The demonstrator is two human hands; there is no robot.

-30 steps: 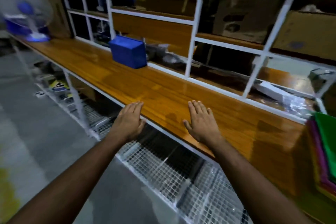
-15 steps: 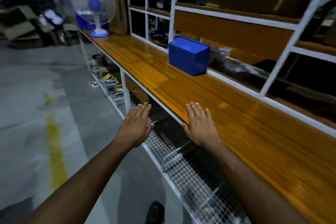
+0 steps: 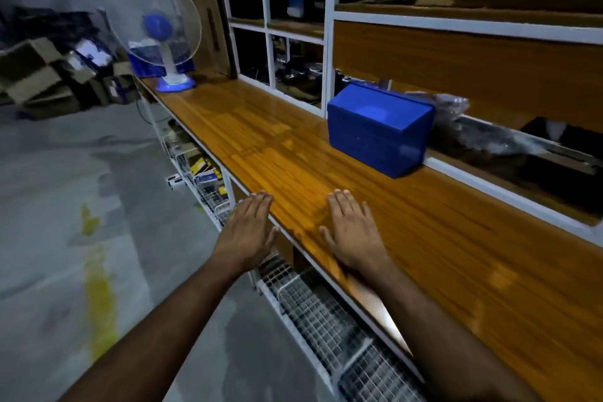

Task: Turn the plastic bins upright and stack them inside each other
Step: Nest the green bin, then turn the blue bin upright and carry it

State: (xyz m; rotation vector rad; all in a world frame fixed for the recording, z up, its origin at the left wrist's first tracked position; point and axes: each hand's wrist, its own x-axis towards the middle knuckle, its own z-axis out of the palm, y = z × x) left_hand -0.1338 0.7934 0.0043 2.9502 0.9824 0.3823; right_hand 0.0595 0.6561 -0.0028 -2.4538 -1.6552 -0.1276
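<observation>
A blue plastic bin [image 3: 378, 132] lies upside down on the wooden shelf top [image 3: 267, 143], against the white frame at the back. My left hand [image 3: 248, 232] is stretched flat over the shelf's front edge, fingers straight and empty. My right hand [image 3: 354, 232] is flat above the wood, fingers straight, holding nothing. Both hands are well short of the bin, which is ahead and to the right of them. A second blue bin [image 3: 140, 64] shows partly behind the fan at the far end of the shelf.
A white and blue table fan [image 3: 156, 33] stands at the shelf's far end. White-framed shelving [image 3: 328, 42] with dark clutter rises behind the bin. Wire mesh baskets [image 3: 313, 313] hang under the shelf. Cardboard boxes [image 3: 36, 75] pile up on the floor at far left.
The view has swung left along the shelf, so the blue bin now sits to the right of my hands. Both hands stay flat and empty.
</observation>
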